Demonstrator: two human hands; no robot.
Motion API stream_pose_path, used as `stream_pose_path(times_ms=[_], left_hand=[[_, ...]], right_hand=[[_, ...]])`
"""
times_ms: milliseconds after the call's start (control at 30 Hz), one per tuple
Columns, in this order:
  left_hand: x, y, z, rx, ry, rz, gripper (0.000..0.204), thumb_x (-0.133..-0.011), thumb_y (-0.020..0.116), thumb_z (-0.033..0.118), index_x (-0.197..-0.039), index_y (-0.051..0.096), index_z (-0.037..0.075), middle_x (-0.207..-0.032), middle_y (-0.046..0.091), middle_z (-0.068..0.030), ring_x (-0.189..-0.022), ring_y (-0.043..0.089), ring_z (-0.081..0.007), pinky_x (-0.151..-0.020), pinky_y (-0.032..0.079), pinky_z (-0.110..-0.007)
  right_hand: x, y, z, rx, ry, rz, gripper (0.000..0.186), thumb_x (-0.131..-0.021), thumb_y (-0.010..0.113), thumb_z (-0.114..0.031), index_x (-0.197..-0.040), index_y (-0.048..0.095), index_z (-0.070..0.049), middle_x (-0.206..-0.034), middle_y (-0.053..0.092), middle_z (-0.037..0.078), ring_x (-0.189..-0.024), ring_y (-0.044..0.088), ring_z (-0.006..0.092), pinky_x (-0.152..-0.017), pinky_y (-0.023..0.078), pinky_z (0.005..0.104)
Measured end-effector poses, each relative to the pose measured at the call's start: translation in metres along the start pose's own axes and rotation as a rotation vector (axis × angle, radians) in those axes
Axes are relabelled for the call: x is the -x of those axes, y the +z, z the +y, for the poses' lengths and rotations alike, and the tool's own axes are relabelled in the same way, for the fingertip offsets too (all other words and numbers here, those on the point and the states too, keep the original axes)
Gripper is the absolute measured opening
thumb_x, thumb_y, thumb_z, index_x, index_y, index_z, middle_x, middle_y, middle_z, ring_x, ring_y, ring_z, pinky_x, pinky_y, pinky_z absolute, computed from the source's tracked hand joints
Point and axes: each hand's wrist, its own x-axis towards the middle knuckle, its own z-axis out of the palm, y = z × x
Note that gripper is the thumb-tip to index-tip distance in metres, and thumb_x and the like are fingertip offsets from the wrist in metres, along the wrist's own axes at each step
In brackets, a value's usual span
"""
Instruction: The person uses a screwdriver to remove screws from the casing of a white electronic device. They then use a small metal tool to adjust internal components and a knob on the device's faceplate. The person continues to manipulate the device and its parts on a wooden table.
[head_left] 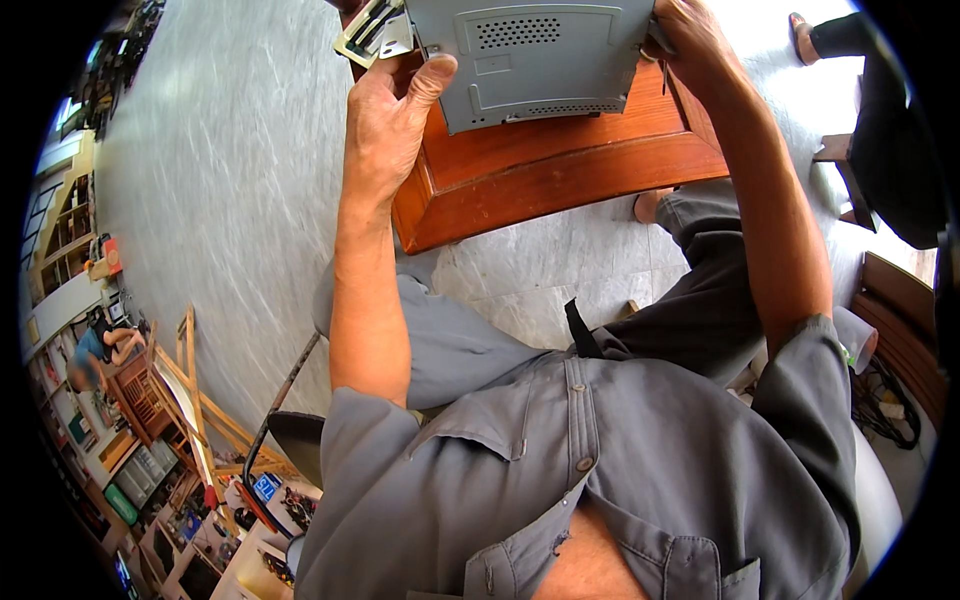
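Note:
A grey sheet-metal case with punched vent holes and pressed panels stands at the top of the view, tilted over a reddish-brown wooden table. My left hand is closed on its left edge, the thumb lying against the grey face and the fingers mostly behind. Beside that thumb, a cream and silver metal bracket part sticks out from the case's left side. My right hand grips the right edge, its fingertips partly hidden. A small dark piece shows by those fingers; I cannot make out what it is.
Another person's dark-clothed leg and a wooden stool are at the right. A coiled black cable lies lower right. On the left are a wooden folding frame, a seated person and cluttered shelves.

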Motion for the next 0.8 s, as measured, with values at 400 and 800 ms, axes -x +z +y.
stream_pose_path(times_ms=[400, 800], left_hand=[[-0.005, -0.012, -0.013, 0.232, -0.088, -0.063, 0.048, -0.106, 0.058, 0.043, -0.119, 0.069, -0.002, -0.106, 0.071, -0.0008, -0.1, 0.059, -0.0111, -0.095, 0.046, -0.027], [0.01, -0.024, -0.013, 0.086, -0.478, -0.239, 0.056, -0.106, 0.052, 0.052, -0.115, 0.067, -0.002, -0.077, 0.073, -0.0133, -0.065, 0.071, -0.0181, -0.057, 0.056, -0.032]], right_hand=[[-0.047, -0.021, 0.046, 0.652, -0.98, -0.144, 0.056, -0.069, 0.079, -0.01, -0.122, 0.063, -0.007, -0.114, 0.067, 0.012, -0.104, 0.065, 0.0304, -0.085, 0.055, 0.041], [-0.015, -0.005, 0.024, -0.09, -0.23, -0.152, 0.049, -0.102, 0.056, -0.058, -0.114, 0.062, -0.011, -0.084, 0.06, -0.004, -0.071, 0.055, 0.0044, -0.06, 0.045, 0.0232]])
